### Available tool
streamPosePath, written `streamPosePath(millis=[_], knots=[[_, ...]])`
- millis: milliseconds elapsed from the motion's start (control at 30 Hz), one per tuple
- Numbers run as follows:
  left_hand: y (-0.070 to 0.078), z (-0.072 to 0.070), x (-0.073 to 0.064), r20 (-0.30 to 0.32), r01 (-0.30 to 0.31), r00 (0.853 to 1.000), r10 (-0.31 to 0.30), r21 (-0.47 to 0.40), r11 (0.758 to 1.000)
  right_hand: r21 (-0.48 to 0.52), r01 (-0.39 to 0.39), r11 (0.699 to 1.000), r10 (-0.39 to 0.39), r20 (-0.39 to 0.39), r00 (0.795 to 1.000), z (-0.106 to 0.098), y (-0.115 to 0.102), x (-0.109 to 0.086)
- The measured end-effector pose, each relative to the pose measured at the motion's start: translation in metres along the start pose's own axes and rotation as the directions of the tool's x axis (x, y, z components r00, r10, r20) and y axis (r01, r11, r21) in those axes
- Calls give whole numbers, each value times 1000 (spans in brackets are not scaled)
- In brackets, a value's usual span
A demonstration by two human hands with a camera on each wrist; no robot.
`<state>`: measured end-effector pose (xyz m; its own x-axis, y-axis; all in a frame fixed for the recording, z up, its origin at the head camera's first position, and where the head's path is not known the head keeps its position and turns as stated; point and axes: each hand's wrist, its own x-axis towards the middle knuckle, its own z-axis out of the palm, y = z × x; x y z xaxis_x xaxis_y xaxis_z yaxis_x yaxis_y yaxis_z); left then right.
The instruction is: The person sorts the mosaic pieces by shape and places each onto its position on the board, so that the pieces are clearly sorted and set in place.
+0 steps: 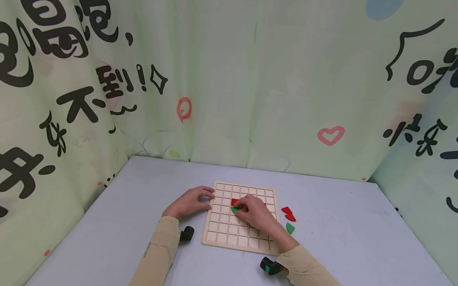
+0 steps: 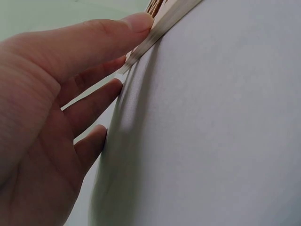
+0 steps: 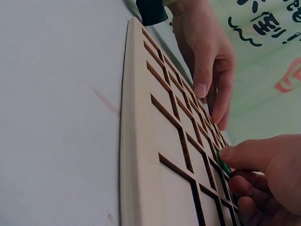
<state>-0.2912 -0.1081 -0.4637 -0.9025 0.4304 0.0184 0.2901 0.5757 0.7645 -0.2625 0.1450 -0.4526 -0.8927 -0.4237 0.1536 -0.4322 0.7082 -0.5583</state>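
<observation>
Amid printed curtains (image 1: pixel 279 99), a pale table (image 1: pixel 340 238) bears 1 board (image 1: pixel 222 228).

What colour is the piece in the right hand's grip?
Green; the held piece shows best in the head view.

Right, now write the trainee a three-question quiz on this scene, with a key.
1. True or false: the left hand is at the left edge of the gridded board.

2. Which colour is the piece that the right hand pinches?
a) red
b) green
c) blue

3. What lies on the table just past the board's right edge?

Key:
1. True.
2. b.
3. Two red pieces and one green piece.
</observation>
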Motion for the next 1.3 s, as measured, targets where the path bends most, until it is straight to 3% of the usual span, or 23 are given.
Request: streamPosePath(millis=[600, 900, 1300], knots=[[2, 4, 1, 2, -9, 1000, 9, 13, 1000, 3, -16, 1000, 16, -55, 998, -6, 5, -9], [2, 4, 2, -15, 17, 1000, -17, 23, 1000, 66, -169, 983, 176, -112, 978, -26, 20, -20], [1, 2, 1, -9, 17, 1000, -17, 19, 1000, 53, -282, 958, 287, -157, 945, -62, 44, -55]])
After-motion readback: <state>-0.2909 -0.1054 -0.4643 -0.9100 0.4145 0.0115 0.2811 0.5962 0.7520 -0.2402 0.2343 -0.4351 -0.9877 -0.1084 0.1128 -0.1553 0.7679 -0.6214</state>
